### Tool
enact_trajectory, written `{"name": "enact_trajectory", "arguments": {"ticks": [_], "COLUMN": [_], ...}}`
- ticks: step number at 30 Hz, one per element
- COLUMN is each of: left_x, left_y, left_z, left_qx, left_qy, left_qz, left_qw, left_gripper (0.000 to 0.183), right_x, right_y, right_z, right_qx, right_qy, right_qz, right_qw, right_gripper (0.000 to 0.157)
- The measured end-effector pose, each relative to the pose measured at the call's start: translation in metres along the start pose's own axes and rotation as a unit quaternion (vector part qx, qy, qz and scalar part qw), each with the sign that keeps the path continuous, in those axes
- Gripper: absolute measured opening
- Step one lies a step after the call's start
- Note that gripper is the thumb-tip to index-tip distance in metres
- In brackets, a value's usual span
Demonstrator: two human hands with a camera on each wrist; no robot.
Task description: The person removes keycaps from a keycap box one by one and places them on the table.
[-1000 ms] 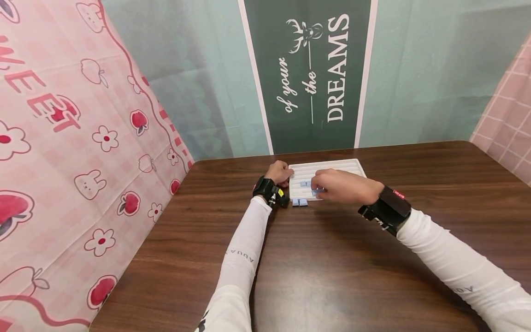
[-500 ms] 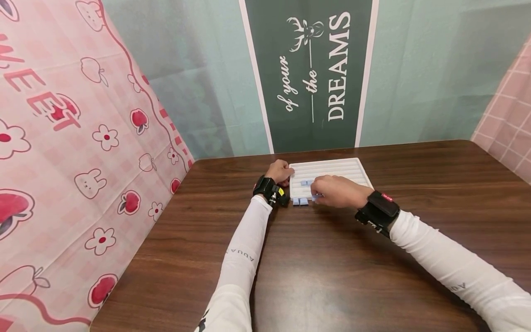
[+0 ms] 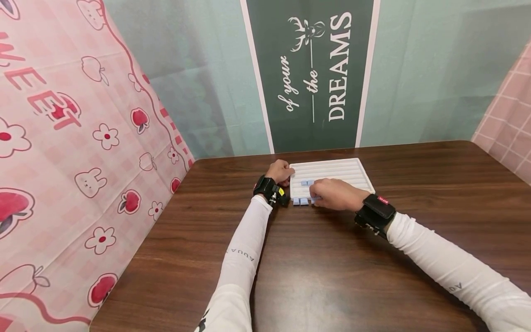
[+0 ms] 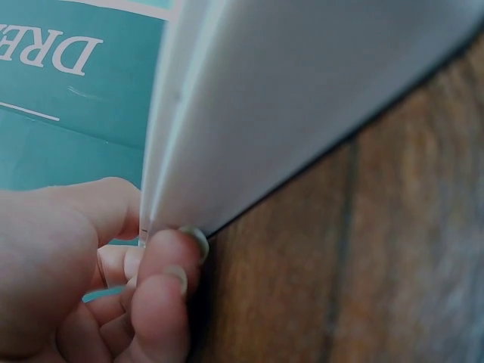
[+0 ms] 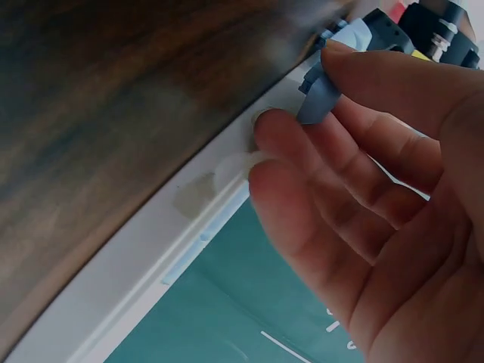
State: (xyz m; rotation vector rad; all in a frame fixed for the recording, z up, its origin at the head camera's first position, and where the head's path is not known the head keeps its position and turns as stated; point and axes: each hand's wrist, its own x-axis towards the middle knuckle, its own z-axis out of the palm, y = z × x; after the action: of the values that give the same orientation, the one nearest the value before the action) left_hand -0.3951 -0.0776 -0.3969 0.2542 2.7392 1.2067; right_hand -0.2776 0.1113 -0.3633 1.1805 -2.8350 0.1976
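Note:
My left hand (image 3: 280, 172) grips the left edge of a white ridged tray (image 3: 348, 167) near the back of the table. In the left wrist view, thumb and fingers (image 4: 162, 261) pinch its side wall. Bent over the tray's front edge, my right hand (image 3: 338, 193) pinches a small blue keycap (image 5: 321, 97) between thumb and finger. Just left of it, two blue keycaps (image 3: 304, 201) sit along the front edge. Another pair of blue keycaps (image 3: 305, 183) lies on the tray's ridges; my right hand may hide more.
The dark wooden table (image 3: 315, 267) extends around the tray. A teal wall hanging (image 3: 199, 92) with lettering stands behind it, and a pink printed cloth (image 3: 83, 161) borders the left. Both wrists wear black camera straps (image 3: 375, 214).
My right hand has moved from over the tray to its front edge, carrying the keycap toward me. My left hand stays on the tray's left edge.

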Motion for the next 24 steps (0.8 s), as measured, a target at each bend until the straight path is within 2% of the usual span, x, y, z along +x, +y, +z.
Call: {"name": "enact_trajectory", "arguments": {"ticks": [8,24], "left_x": [-0.0016,-0.0047], "left_y": [-0.0015,0.0], "left_z": [-0.0009,-0.0021], "left_qx": [-0.002,-0.005], "left_qy": [0.003,0.003], "left_qz": [0.022,0.03], "left_qw": [0.9997,0.9995], "left_gripper": [0.029,0.032], "right_x": [0.0027,0.002], "right_y": [0.0004,-0.0025], "right_z": [0.0057,0.0066], "right_qx": [0.014,-0.003], "right_qy": [0.01,0.012], "right_qz": [-0.012,-0.008], "right_qw": [1.0,1.0], "right_gripper": [0.007,0.009]}}
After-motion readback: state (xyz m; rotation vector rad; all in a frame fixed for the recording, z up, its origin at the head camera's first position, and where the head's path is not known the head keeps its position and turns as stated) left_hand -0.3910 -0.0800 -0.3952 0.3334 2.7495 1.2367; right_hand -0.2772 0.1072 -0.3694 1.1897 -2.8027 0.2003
